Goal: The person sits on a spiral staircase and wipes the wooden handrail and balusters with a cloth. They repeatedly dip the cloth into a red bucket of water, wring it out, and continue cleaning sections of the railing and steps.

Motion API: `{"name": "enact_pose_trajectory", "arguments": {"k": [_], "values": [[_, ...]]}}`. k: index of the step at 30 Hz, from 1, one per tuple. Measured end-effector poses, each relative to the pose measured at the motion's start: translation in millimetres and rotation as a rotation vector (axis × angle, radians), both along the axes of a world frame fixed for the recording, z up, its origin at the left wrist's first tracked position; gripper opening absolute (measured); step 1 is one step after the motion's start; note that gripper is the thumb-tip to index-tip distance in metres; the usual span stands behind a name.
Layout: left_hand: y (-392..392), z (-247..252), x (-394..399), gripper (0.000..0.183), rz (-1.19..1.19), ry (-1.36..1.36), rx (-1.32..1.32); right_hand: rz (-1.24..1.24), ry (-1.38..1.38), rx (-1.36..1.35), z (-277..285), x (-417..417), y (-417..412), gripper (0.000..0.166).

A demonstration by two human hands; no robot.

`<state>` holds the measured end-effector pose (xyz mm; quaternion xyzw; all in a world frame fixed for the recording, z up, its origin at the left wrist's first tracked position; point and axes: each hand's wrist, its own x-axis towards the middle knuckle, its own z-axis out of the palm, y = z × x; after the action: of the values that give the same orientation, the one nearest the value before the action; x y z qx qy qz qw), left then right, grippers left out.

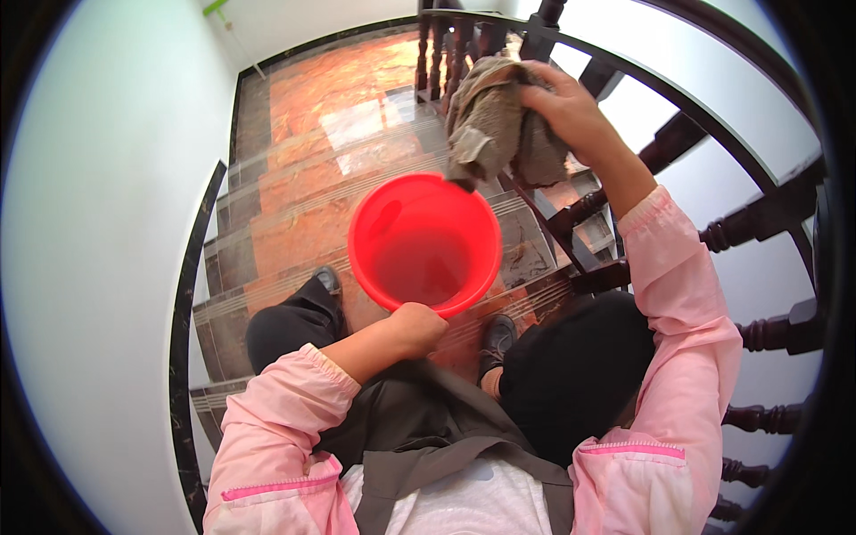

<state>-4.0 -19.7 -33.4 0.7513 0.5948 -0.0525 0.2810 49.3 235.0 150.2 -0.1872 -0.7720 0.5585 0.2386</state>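
My left hand [420,329] is closed on the near rim of a red plastic bucket [428,244], which has dark, murky liquid at its bottom. The bucket is between my knees, over the stairs. My right hand [562,110] grips a crumpled grey-brown cloth [491,120], raised beyond the bucket's far right rim, in front of the banister. The cloth's lower edge hangs close to the rim; whether they touch I cannot tell.
Polished orange and dark stone stairs [294,234] descend to a landing [334,73]. A dark wooden banister [675,140] with turned balusters runs along the right. At the left stands a white wall [114,234] with black skirting. My shoes [498,338] rest on the steps.
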Motion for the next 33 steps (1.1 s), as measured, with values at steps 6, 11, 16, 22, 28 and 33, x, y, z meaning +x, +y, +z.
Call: {"name": "enact_pose_trajectory", "arguments": {"k": [6, 11, 16, 22, 28, 33], "values": [[0.3, -14.9, 9.3, 0.014, -0.036, -0.013, 0.039, 0.232, -0.579, 0.270, -125.2, -56.9, -10.9, 0.035], [-4.5, -18.9, 14.2, 0.014, -0.046, 0.007, 0.031, 0.189, -0.743, 0.611, -241.9, -68.4, -24.5, 0.031], [-7.7, -18.4, 25.2, 0.015, -0.080, 0.011, -0.059, 0.329, -0.911, 0.700, -278.2, -66.0, -46.8, 0.023], [-8.4, -25.2, 33.8, 0.014, -0.113, -0.029, -0.009, 0.598, -0.973, 0.744, -311.6, -55.5, -81.9, 0.022], [-7.3, -23.0, 33.3, 0.014, -0.110, -0.033, -0.047, 0.561, -1.204, 0.544, -384.7, -54.4, -89.2, 0.072], [-9.6, -19.1, 30.7, 0.013, -0.085, -0.030, -0.045, 0.645, -1.536, 0.469, -430.4, -65.8, -89.4, 0.100]]}}
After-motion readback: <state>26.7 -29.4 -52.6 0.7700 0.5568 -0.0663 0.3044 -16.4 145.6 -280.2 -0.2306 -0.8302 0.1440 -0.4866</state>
